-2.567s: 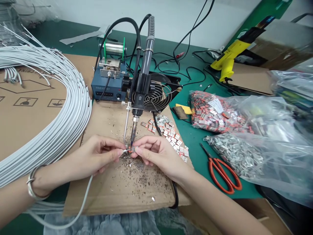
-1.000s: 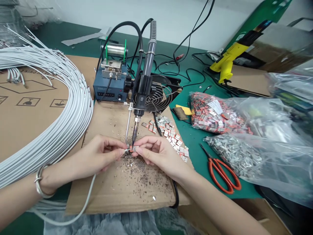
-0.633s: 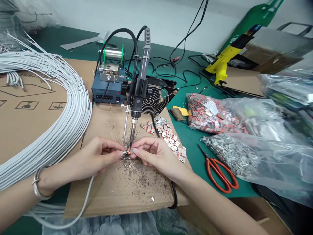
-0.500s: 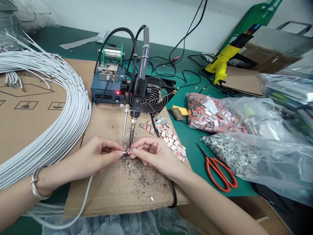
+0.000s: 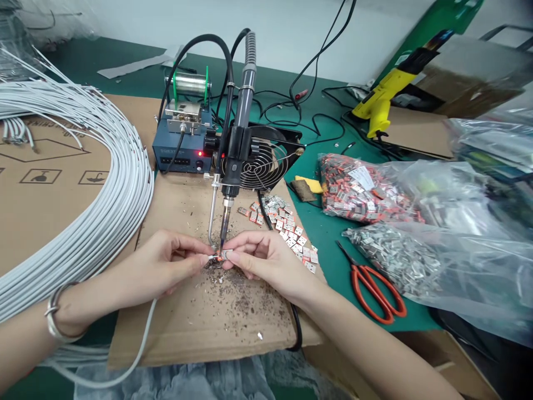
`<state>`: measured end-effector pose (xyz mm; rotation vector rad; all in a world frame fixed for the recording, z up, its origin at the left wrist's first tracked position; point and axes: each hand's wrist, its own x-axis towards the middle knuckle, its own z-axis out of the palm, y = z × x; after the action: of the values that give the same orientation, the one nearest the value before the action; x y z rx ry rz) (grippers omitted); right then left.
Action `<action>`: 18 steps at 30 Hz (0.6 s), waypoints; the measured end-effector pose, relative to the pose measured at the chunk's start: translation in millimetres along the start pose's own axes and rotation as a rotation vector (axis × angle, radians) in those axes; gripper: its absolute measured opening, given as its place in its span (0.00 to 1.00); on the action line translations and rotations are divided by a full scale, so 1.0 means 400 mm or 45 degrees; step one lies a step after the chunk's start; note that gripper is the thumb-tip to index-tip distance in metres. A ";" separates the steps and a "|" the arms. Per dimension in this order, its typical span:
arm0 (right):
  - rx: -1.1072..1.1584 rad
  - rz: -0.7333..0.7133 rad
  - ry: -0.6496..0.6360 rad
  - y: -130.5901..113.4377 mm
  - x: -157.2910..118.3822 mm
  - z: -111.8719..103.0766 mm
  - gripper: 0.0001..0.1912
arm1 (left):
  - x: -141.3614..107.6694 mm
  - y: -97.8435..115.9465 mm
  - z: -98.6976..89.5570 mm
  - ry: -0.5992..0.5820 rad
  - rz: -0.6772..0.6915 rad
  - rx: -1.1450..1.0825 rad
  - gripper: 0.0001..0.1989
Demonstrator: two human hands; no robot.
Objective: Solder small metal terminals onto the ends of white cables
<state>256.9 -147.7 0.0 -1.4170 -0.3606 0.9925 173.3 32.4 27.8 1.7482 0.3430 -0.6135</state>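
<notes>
My left hand (image 5: 166, 266) pinches the stripped end of a white cable (image 5: 141, 347) that trails off toward my left wrist. My right hand (image 5: 266, 261) pinches a small orange and metal connector (image 5: 222, 255) against that cable end. Both fingertips meet directly under the tip of a mounted soldering iron (image 5: 233, 161), beside a bent metal solder feed tube (image 5: 212, 214). The joint rests just above a cardboard sheet (image 5: 200, 316) speckled with solder bits.
A large coil of white cables (image 5: 104, 183) lies left. Behind the iron stand a blue solder feeder box (image 5: 179, 153) and a black fan (image 5: 262, 164). Loose connectors (image 5: 291, 230), red scissors (image 5: 377, 291), bags of parts (image 5: 366, 191) and a yellow glue gun (image 5: 381, 100) lie right.
Both hands stay pinched at the iron tip. A red light on the blue box has come on. The view has shifted slightly.
</notes>
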 end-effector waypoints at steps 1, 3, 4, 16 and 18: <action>0.001 0.003 0.001 0.000 -0.001 0.000 0.12 | 0.000 0.000 0.000 0.002 0.002 0.000 0.15; 0.016 0.002 -0.003 0.000 -0.001 -0.001 0.12 | 0.000 0.000 0.000 -0.003 0.005 -0.008 0.14; 0.024 0.003 -0.006 0.000 -0.001 -0.001 0.11 | 0.001 -0.001 0.000 -0.005 0.007 -0.011 0.14; 0.088 -0.018 -0.024 0.005 -0.003 -0.003 0.08 | 0.004 0.001 0.001 -0.001 -0.004 -0.054 0.14; 0.102 -0.025 -0.036 0.007 -0.002 -0.004 0.08 | 0.004 0.003 0.001 -0.010 -0.016 -0.054 0.14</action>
<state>256.7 -149.9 -2.4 -1.3256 -0.3513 1.0014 175.2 31.8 27.6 1.7038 0.3592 -0.6182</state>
